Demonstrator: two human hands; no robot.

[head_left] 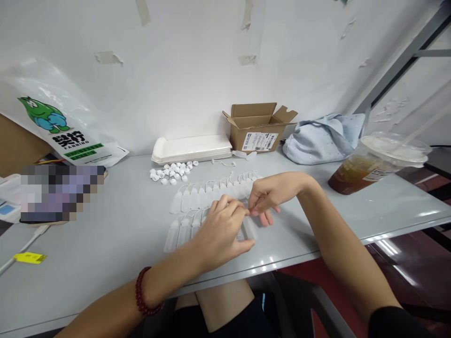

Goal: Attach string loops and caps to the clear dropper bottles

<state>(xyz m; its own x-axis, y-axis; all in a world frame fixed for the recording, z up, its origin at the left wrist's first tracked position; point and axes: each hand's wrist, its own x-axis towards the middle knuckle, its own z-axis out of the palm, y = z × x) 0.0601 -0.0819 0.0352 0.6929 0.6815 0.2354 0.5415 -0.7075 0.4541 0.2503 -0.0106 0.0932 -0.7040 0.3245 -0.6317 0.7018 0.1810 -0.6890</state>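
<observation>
Both hands meet over a small clear bottle [248, 228] at the worktop [105, 234] edge. The left hand [220, 232] steadies it; the right hand [268, 195] pinches its top. Seating that piece likely calls for a straight press.

A string of dark red beads [145, 295] circles the left wrist. The right arm shows a black sleeve [398, 324] near the elbow. Both forearms are bare.

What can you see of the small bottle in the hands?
The small bottle is translucent, plastic-looking, lying nearly flat at the table's front edge. The left hand covers most of it; the right hand pinches at its top end. Only its lower body shows. Similar bottles lie in rows just beside it.
</observation>
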